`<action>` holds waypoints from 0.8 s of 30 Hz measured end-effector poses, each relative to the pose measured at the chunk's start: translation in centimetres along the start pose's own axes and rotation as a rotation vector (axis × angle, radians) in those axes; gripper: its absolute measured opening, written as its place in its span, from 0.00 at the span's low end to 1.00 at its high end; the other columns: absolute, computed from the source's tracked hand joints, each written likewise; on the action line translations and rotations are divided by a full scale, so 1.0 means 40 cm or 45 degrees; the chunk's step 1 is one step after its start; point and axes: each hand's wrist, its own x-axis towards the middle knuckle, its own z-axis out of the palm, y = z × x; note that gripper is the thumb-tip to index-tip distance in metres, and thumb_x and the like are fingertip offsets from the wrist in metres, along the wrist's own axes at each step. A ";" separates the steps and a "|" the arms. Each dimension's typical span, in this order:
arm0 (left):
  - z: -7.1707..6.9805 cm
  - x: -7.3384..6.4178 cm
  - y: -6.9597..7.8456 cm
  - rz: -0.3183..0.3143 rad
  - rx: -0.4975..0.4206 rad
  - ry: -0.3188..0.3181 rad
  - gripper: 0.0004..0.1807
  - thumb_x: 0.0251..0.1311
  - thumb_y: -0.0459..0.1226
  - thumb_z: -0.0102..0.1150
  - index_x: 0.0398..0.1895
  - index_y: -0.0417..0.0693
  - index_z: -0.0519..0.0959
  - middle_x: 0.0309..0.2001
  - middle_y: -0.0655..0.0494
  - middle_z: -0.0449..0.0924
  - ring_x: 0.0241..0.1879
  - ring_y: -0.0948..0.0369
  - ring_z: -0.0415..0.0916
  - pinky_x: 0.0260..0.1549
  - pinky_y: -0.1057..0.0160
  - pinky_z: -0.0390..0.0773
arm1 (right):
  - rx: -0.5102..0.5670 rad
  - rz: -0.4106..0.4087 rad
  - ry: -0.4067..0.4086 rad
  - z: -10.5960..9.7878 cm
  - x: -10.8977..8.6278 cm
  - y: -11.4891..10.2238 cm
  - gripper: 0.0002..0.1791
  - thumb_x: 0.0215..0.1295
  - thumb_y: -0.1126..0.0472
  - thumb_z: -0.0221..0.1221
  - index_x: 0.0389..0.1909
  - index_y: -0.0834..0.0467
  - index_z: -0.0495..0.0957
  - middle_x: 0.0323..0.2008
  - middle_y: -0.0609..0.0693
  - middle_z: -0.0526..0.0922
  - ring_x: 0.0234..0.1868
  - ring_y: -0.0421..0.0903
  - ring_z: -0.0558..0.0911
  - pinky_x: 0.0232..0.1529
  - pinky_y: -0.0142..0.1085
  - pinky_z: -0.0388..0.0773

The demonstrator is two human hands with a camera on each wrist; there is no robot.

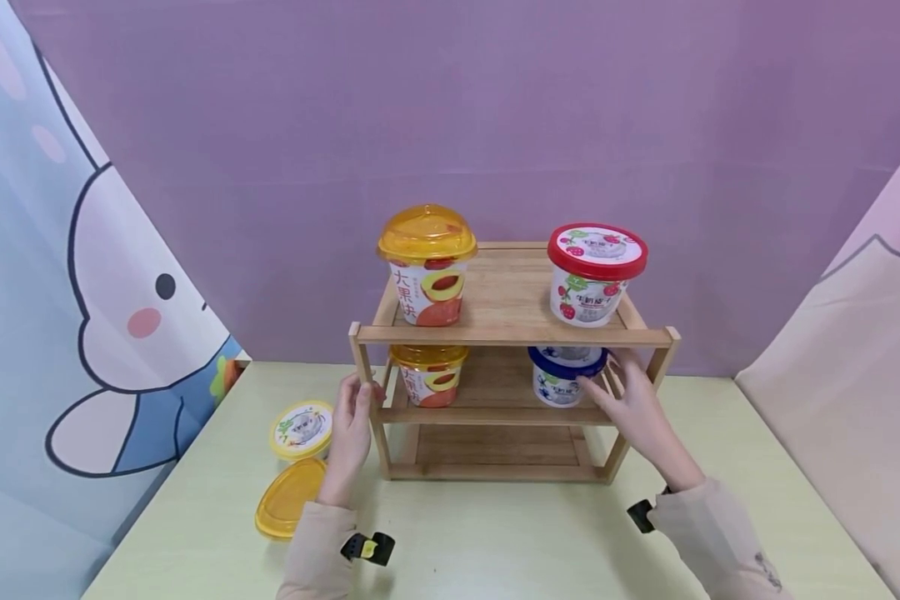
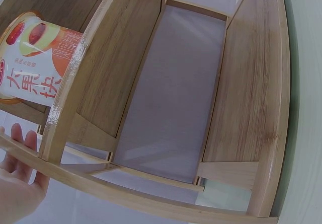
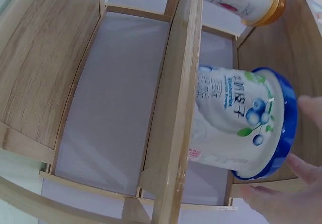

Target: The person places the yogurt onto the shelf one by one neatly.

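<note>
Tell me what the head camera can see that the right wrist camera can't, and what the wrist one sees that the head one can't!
Only the head view shows the left hand, the yellow-lidded tub and the cartoon character.

Only the right wrist view shows small pink print on the blue-lidded tub; the head view is too far off for it.

Both show that blue-lidded tub, the right hand, the wooden shelf and an orange-lidded peach tub.
</note>
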 end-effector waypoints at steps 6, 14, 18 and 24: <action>0.002 0.000 -0.001 0.005 -0.007 -0.001 0.16 0.67 0.40 0.36 0.48 0.36 0.63 0.35 0.40 0.70 0.37 0.62 0.68 0.41 0.67 0.67 | -0.082 -0.082 0.138 0.006 -0.037 -0.024 0.32 0.55 0.68 0.58 0.60 0.66 0.56 0.59 0.62 0.59 0.60 0.59 0.59 0.56 0.51 0.59; 0.001 0.001 -0.004 0.008 -0.021 0.001 0.16 0.67 0.38 0.36 0.48 0.33 0.62 0.35 0.37 0.70 0.37 0.60 0.68 0.41 0.69 0.67 | -0.059 -0.223 0.348 0.013 -0.094 -0.039 0.21 0.51 0.79 0.55 0.48 0.71 0.67 0.49 0.62 0.69 0.51 0.38 0.69 0.50 0.20 0.64; 0.000 0.000 -0.002 0.005 -0.044 0.000 0.17 0.67 0.40 0.36 0.48 0.34 0.62 0.36 0.37 0.70 0.38 0.58 0.68 0.42 0.68 0.67 | -0.017 -0.338 0.444 0.001 -0.115 -0.041 0.18 0.49 0.83 0.53 0.43 0.72 0.71 0.44 0.55 0.74 0.43 0.33 0.74 0.45 0.21 0.68; 0.002 0.001 0.000 0.001 -0.029 -0.003 0.17 0.67 0.40 0.36 0.49 0.33 0.61 0.36 0.37 0.70 0.38 0.58 0.68 0.42 0.68 0.67 | 0.094 -0.332 0.539 -0.030 -0.129 -0.028 0.12 0.50 0.82 0.52 0.38 0.75 0.72 0.38 0.42 0.78 0.39 0.32 0.76 0.44 0.21 0.69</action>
